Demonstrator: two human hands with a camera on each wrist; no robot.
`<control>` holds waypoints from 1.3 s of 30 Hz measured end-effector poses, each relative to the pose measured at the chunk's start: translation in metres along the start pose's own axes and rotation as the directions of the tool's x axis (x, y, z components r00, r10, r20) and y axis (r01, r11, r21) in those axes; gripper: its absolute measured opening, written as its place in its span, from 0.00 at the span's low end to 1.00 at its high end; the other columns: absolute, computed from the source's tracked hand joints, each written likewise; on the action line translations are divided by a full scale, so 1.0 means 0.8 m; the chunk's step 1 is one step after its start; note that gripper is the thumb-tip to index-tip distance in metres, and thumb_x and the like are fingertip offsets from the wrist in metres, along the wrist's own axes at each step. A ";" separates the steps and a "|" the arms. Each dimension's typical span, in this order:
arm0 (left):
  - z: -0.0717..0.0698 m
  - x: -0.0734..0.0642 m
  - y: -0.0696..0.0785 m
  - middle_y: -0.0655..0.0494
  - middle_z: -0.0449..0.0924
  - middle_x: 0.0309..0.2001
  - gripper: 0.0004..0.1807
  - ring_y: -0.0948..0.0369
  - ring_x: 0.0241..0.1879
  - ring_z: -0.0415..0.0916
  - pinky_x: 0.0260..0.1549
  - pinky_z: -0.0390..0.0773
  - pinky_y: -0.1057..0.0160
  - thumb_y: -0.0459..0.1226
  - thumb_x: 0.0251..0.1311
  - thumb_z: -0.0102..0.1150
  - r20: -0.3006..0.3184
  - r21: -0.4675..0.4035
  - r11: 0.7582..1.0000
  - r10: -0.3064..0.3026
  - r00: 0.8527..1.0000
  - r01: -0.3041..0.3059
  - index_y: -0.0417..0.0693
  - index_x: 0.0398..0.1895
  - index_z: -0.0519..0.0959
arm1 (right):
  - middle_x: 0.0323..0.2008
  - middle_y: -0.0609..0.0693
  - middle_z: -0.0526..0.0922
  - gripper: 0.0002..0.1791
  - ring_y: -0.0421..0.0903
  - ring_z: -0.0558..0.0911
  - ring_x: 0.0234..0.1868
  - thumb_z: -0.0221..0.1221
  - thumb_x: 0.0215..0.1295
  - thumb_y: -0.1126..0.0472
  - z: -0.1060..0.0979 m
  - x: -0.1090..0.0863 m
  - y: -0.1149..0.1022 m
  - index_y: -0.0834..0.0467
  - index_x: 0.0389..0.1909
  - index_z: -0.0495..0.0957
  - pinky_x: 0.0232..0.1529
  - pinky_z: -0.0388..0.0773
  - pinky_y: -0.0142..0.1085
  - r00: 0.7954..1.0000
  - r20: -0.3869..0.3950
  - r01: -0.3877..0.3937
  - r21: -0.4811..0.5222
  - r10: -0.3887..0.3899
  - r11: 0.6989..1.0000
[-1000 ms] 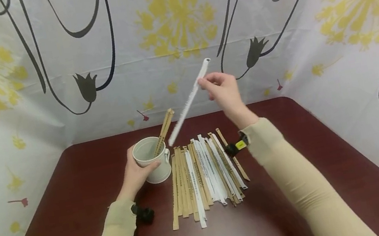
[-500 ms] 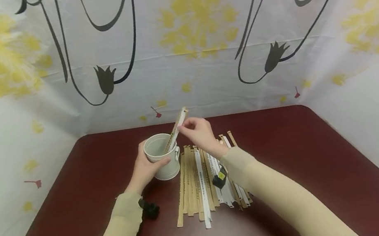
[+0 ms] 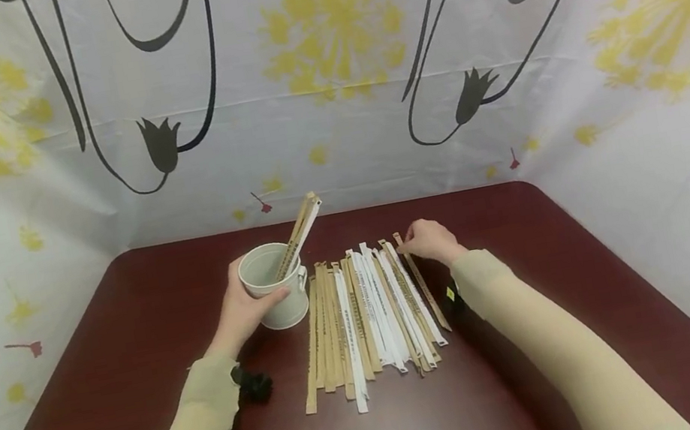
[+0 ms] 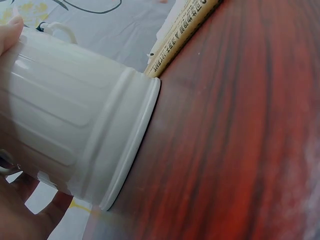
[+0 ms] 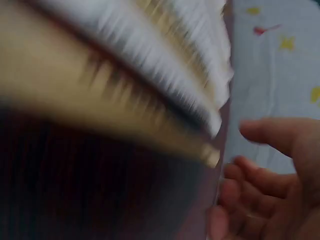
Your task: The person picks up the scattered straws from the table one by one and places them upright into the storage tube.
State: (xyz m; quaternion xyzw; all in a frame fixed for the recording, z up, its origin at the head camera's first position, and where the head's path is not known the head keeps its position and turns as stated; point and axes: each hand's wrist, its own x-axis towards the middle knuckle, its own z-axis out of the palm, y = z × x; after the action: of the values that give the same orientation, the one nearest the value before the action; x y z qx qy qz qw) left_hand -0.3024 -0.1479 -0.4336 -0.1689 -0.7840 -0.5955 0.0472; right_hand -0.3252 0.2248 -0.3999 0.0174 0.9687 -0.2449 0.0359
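Note:
My left hand [image 3: 245,312] grips a small off-white metal bucket [image 3: 285,307], fingers around its far side and thumb at the front. Several slim paper-wrapped sticks [image 3: 302,230], brown and white, lean to the right inside it. In the left wrist view, the bucket's ribbed wall [image 4: 60,100] stands base-down on the table. My right hand [image 3: 433,241] hovers by the upper end of the rightmost brown paper-wrapped stick [image 3: 426,289]. In the right wrist view, thumb and fingers [image 5: 265,177] are apart, with a gap to that stick's end [image 5: 210,154].
Many brown and white printed paper-wrapped sticks [image 3: 350,336] lie side by side right of the bucket. They rest on a dark red wooden table [image 3: 132,334]. A white flowered cloth [image 3: 346,139] hangs behind and at both sides.
The white wrapped stick that my right hand held has gone into the bucket and been let go. That hand has moved right to the row's end. My left hand stays on the bucket.

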 end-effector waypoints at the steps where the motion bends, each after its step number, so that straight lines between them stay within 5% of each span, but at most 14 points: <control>1: -0.001 0.000 -0.001 0.45 0.65 0.63 0.50 0.48 0.61 0.65 0.59 0.64 0.44 0.39 0.48 0.76 -0.001 0.000 1.000 0.000 1.000 0.000 0.49 0.70 0.54 | 0.23 0.53 0.78 0.15 0.48 0.73 0.21 0.63 0.63 0.51 -0.001 0.001 0.004 0.59 0.26 0.79 0.20 0.68 0.39 0.999 0.031 -0.024 -0.024 0.025 0.999; 10: -0.002 0.000 -0.003 0.45 0.65 0.63 0.50 0.48 0.61 0.65 0.59 0.64 0.44 0.39 0.48 0.76 -0.002 -0.009 1.000 0.007 1.000 -0.007 0.49 0.70 0.54 | 0.21 0.55 0.81 0.14 0.51 0.80 0.21 0.68 0.58 0.51 0.001 0.005 0.003 0.59 0.25 0.81 0.21 0.76 0.42 0.995 0.068 -0.067 -0.117 0.076 0.991; 19: -0.004 0.002 -0.002 0.43 0.64 0.65 0.50 0.47 0.62 0.63 0.60 0.64 0.44 0.37 0.49 0.75 0.010 -0.007 1.000 -0.018 1.000 0.018 0.48 0.71 0.53 | 0.20 0.56 0.81 0.12 0.51 0.81 0.22 0.62 0.62 0.57 -0.007 0.011 -0.003 0.59 0.23 0.81 0.20 0.75 0.41 0.990 0.113 -0.069 -0.151 0.087 0.986; 22: -0.003 0.003 -0.003 0.40 0.63 0.65 0.50 0.44 0.63 0.62 0.60 0.63 0.42 0.35 0.49 0.74 0.023 -0.030 0.999 -0.021 1.000 0.022 0.45 0.71 0.52 | 0.21 0.55 0.82 0.13 0.52 0.82 0.23 0.61 0.62 0.54 -0.020 0.011 -0.008 0.59 0.23 0.80 0.20 0.75 0.40 0.996 0.070 -0.052 -0.088 0.058 0.995; 25: -0.003 0.003 -0.004 0.40 0.63 0.65 0.50 0.45 0.63 0.62 0.59 0.63 0.42 0.35 0.49 0.75 0.025 -0.029 0.999 -0.024 0.999 0.025 0.45 0.71 0.52 | 0.22 0.55 0.82 0.12 0.52 0.81 0.22 0.60 0.62 0.55 -0.039 0.009 -0.028 0.60 0.26 0.80 0.21 0.76 0.39 0.999 -0.039 0.015 0.128 -0.010 0.992; 28: -0.002 0.002 -0.004 0.44 0.64 0.64 0.49 0.48 0.62 0.64 0.59 0.65 0.44 0.36 0.49 0.75 0.011 -0.011 1.000 -0.014 1.000 0.014 0.48 0.70 0.53 | 0.27 0.55 0.83 0.10 0.49 0.79 0.20 0.58 0.62 0.59 -0.059 0.000 -0.068 0.63 0.33 0.80 0.22 0.78 0.37 0.978 -0.188 0.161 0.408 -0.090 0.898; 33: 0.000 0.003 -0.005 0.45 0.66 0.62 0.49 0.48 0.60 0.66 0.57 0.66 0.45 0.37 0.47 0.76 0.001 -0.006 0.999 0.040 0.999 -0.040 0.48 0.69 0.55 | 0.30 0.55 0.83 0.07 0.43 0.75 0.15 0.58 0.62 0.66 -0.083 -0.029 -0.147 0.67 0.38 0.77 0.23 0.78 0.33 0.907 -0.394 0.402 0.702 -0.149 0.587; 35: 0.000 0.003 -0.006 0.45 0.66 0.62 0.49 0.48 0.59 0.66 0.57 0.66 0.45 0.38 0.47 0.76 -0.001 -0.007 0.999 0.045 0.999 -0.045 0.48 0.69 0.55 | 0.30 0.55 0.83 0.06 0.41 0.74 0.15 0.58 0.62 0.68 -0.084 -0.039 -0.173 0.67 0.38 0.77 0.23 0.77 0.32 0.883 -0.436 0.461 0.733 -0.174 0.501; 37: 0.001 0.003 -0.006 0.45 0.66 0.62 0.49 0.48 0.60 0.66 0.57 0.66 0.44 0.39 0.46 0.77 -0.010 -0.003 0.999 0.041 0.999 -0.041 0.48 0.69 0.55 | 0.30 0.55 0.83 0.05 0.41 0.75 0.16 0.59 0.62 0.69 -0.079 -0.044 -0.193 0.67 0.38 0.78 0.23 0.78 0.33 0.862 -0.466 0.502 0.721 -0.201 0.478; 39: 0.001 0.003 -0.006 0.45 0.66 0.62 0.49 0.49 0.60 0.66 0.57 0.66 0.44 0.39 0.47 0.77 -0.013 -0.004 1.000 0.030 0.999 -0.030 0.49 0.69 0.55 | 0.32 0.55 0.83 0.06 0.42 0.76 0.18 0.61 0.62 0.67 -0.067 -0.043 -0.206 0.66 0.38 0.78 0.25 0.79 0.33 0.850 -0.475 0.519 0.689 -0.226 0.505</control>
State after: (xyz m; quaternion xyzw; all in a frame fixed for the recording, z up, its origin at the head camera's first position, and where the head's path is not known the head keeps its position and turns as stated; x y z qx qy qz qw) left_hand -0.3060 -0.1482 -0.4379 -0.1769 -0.7797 -0.5976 0.0610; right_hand -0.3024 0.1052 -0.2721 -0.1407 0.7254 -0.6465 -0.1899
